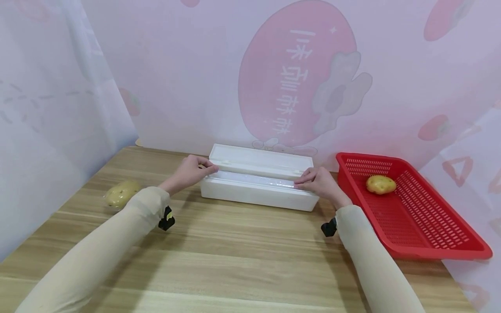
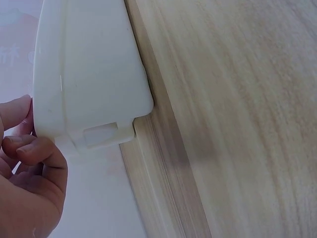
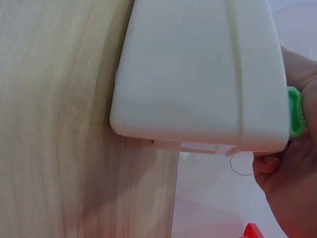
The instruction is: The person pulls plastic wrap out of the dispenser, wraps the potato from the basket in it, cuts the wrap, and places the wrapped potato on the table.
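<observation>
A long white box (image 1: 258,193) stands with its lid (image 1: 260,155) raised at the back and clear film (image 1: 254,178) along its top. At the box's left end, my left hand (image 1: 189,173) pinches the film's edge between thumb and fingertips. My right hand (image 1: 322,184) pinches the film near the right end. Side-on, the left wrist view has the box (image 2: 99,59) with curled fingers of the left hand (image 2: 32,173) at its upper edge. In the right wrist view, a green piece (image 3: 295,113) lies between the box (image 3: 183,74) and the right hand (image 3: 292,173).
A red basket (image 1: 434,252) at the right holds a potato (image 1: 381,184). Another potato (image 1: 123,194), in clear wrap, lies on the wooden table (image 1: 235,261) at the left, beside my left forearm. A printed curtain (image 1: 176,78) hangs behind the table.
</observation>
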Demonstrator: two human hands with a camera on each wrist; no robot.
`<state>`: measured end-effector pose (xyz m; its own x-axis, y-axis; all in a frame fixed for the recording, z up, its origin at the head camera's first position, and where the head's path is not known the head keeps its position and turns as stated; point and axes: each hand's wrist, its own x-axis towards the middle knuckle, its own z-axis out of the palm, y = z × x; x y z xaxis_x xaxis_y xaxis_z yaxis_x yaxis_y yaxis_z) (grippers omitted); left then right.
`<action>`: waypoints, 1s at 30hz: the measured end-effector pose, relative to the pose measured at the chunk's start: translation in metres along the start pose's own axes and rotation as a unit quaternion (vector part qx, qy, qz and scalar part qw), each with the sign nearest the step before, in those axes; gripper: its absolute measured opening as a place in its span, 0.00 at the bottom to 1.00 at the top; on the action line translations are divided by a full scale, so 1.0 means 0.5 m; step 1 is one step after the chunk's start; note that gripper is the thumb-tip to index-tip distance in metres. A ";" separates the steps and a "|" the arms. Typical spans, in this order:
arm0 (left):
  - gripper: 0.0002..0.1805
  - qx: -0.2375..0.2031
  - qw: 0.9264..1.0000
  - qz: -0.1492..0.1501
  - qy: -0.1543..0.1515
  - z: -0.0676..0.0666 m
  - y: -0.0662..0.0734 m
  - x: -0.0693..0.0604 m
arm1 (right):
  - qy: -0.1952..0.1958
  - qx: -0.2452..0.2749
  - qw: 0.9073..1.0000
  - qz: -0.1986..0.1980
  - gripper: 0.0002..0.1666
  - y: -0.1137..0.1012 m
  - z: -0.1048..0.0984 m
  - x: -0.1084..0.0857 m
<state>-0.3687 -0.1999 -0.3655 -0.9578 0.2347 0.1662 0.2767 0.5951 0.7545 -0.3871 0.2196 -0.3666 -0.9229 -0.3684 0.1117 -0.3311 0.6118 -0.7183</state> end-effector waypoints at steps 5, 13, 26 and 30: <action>0.16 -0.004 1.000 0.002 -0.003 0.000 -0.001 0.000 | 0.014 -0.015 0.999 -0.038 0.12 0.002 0.005 -0.004; 0.17 -0.011 1.000 0.003 -0.007 0.000 -0.005 0.001 | 0.039 -0.042 0.995 -0.080 0.10 0.002 0.016 -0.005; 0.16 -0.031 0.999 0.011 -0.005 0.004 -0.015 -0.003 | 0.060 -0.077 0.989 -0.109 0.03 -0.006 0.035 -0.001; 0.16 -0.035 0.999 0.010 -0.002 0.004 -0.012 -0.003 | 0.055 -0.077 0.989 -0.109 0.04 -0.005 0.036 -0.005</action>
<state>-0.3687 -0.2021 -0.3717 -0.9515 0.2497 0.1798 0.2904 0.5351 0.7933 -0.3804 0.2062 -0.3775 -0.8393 -0.4296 0.3332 -0.5429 0.6292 -0.5563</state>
